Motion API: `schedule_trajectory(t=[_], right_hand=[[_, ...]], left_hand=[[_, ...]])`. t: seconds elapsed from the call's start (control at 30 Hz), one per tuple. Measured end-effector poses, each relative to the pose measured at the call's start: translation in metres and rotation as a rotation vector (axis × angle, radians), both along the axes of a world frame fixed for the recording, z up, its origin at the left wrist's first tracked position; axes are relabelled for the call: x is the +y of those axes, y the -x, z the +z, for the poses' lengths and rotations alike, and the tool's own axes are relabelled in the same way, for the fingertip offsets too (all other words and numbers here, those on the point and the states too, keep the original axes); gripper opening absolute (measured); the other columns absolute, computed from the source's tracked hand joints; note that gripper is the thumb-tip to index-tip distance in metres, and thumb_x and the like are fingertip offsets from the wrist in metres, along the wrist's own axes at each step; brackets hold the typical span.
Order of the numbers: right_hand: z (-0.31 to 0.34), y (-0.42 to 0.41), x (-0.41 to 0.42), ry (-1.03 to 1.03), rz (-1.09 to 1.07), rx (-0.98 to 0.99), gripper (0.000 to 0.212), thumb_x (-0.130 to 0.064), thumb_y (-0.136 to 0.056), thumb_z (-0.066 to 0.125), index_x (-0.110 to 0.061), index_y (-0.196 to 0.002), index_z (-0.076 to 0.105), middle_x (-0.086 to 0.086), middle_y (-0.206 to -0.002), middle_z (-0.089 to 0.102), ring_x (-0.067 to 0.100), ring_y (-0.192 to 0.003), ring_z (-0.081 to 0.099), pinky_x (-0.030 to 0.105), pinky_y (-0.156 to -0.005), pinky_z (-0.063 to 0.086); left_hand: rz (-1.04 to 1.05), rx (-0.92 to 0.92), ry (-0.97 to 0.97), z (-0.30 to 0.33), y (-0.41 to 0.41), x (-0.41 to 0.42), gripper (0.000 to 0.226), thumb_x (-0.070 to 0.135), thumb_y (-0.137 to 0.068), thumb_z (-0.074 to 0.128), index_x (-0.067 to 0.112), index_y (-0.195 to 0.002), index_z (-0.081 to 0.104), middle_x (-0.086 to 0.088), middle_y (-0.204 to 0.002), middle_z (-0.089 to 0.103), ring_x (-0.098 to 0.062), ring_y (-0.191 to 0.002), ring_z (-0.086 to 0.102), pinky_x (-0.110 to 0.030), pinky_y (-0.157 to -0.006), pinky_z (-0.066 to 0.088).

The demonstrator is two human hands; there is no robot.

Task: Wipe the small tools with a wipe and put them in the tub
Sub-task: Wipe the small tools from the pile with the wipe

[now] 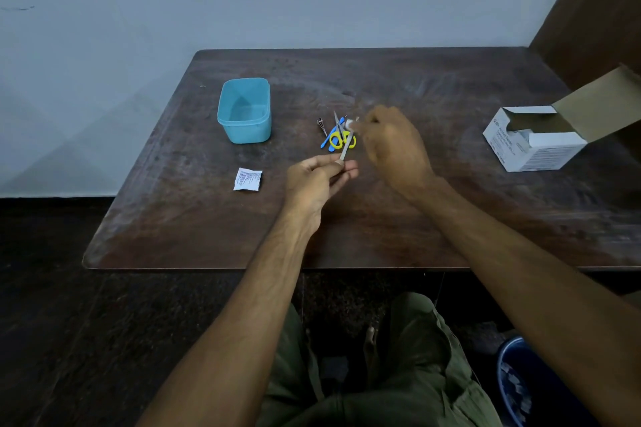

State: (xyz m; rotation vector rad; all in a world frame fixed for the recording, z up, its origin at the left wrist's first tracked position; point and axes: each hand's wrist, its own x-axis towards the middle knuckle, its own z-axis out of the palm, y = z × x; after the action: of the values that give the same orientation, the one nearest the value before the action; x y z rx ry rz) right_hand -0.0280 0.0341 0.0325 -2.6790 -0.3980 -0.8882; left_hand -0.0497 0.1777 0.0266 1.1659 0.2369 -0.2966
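1. My left hand (pixel 317 180) pinches the lower end of a thin metal nail file (pixel 347 147), just to the right of the blue tub (pixel 245 111) and nearer me.
2. My right hand (pixel 392 142), blurred, grips a white wipe (pixel 351 123) at the file's upper end.
3. Yellow-handled scissors (pixel 341 135), a blue tool (pixel 331 136) and a small dark tool (pixel 321 125) lie right of the tub.
4. A torn sachet (pixel 247 179) lies in front of the tub; an open cardboard box (pixel 541 139) stands far right.

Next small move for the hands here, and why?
Probably draw the wipe down the metal file: the left hand pinches its lower end, the right hand holds the wipe at its tip, and the tub looks empty.
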Motion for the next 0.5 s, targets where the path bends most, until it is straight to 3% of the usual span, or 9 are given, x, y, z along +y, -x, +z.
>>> schedule_trajectory(t=[0.13, 0.2, 0.37, 0.5], right_hand=[[0.007, -0.003, 0.001, -0.460, -0.067, 0.026, 0.016, -0.012, -0.087, 0.062, -0.012, -0.094, 0.076, 0.008, -0.074, 0.066, 0.023, -0.069, 0.059, 0.033, -0.064, 0.046], [0.007, 0.000, 0.001, -0.518, -0.084, 0.022, 0.016, -0.011, -0.085, 0.062, -0.013, -0.094, 0.076, 0.006, -0.075, 0.067, 0.020, -0.070, 0.060, 0.032, -0.065, 0.047], [-0.003, 0.004, 0.000, -0.158, -0.086, 0.042, 0.025, -0.006, -0.083, 0.057, -0.016, -0.098, 0.074, 0.006, -0.086, 0.064, 0.028, -0.080, 0.056, 0.032, -0.062, 0.044], [-0.011, 0.013, 0.001, 0.117, -0.037, -0.142, 0.023, -0.002, -0.070, 0.072, -0.014, -0.089, 0.074, 0.004, -0.083, 0.064, 0.029, -0.071, 0.057, 0.031, -0.056, 0.043]], left_hand=[[-0.001, 0.091, 0.130, 0.004, 0.000, 0.002, 0.012, -0.005, -0.091, 0.053, 0.001, -0.089, 0.064, -0.010, -0.074, 0.073, -0.017, -0.067, 0.073, -0.015, -0.061, 0.057], [0.001, 0.123, 0.184, 0.004, -0.001, 0.004, 0.014, -0.005, -0.092, 0.051, 0.000, -0.090, 0.064, -0.009, -0.071, 0.073, -0.017, -0.065, 0.072, -0.014, -0.059, 0.056], [-0.015, 0.131, 0.201, 0.006, 0.000, 0.006, 0.014, -0.004, -0.092, 0.051, 0.000, -0.091, 0.064, -0.008, -0.071, 0.073, -0.017, -0.066, 0.073, -0.015, -0.061, 0.057], [-0.017, 0.107, 0.149, 0.009, 0.000, 0.008, 0.013, -0.004, -0.093, 0.051, 0.000, -0.091, 0.064, -0.007, -0.069, 0.072, -0.015, -0.064, 0.072, -0.014, -0.058, 0.056]])
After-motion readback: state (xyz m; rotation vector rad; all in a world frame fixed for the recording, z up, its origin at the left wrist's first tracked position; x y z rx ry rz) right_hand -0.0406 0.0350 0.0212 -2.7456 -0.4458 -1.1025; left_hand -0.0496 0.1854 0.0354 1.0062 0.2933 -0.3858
